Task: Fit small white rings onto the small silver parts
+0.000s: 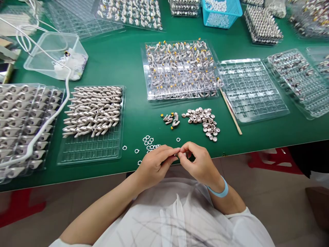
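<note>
At the table's front edge my left hand (pixel 156 164) and my right hand (pixel 199 162) meet fingertip to fingertip, both closed in a pinch. A small part sits between them, mostly covered by the fingers, so its kind cannot be made out. White rings with small tabs (pixel 148 140) lie scattered just beyond my left hand. Past my right hand is a loose pile of small grey cup-shaped caps (pixel 203 118). Several curved grey pieces with orange flex tabs (pixel 175 120) lie left of the caps.
A clear tray of orange-tabbed pieces (pixel 180 70) stands beyond the caps. To its right are a thin wooden stick (pixel 232 115) and a clear moulded tray (pixel 254 89). Leftward are a tray of grey stemmed shells (pixel 94 109), a plastic tub (pixel 55 51) and a white cable (pixel 48 121).
</note>
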Demonstrator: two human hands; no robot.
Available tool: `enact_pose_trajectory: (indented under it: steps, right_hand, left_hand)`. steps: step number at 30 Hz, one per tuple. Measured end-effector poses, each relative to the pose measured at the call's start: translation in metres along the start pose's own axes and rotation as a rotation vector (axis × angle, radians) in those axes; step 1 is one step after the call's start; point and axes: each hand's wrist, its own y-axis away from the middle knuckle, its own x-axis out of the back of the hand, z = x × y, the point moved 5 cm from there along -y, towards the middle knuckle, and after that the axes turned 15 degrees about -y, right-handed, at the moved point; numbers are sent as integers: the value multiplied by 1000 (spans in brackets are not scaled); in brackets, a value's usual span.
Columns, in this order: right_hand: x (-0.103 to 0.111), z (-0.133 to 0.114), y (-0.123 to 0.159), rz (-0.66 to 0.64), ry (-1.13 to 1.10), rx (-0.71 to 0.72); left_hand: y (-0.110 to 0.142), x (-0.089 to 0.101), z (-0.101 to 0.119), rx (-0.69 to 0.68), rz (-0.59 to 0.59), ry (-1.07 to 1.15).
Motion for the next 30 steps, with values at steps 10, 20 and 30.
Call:
enact_pose_trajectory:
  steps: [10, 20, 30]
  right_hand:
    - [-1, 6, 0, -25, -241, -78]
    - [-3, 12, 8, 92, -265, 5]
    - [-4, 8, 7, 116, -140, 94]
  left_hand:
    - [5, -2, -10, 490, -110, 427]
    - [5, -8, -21, 805, -148, 720]
    - [5, -13, -24, 826, -96, 764]
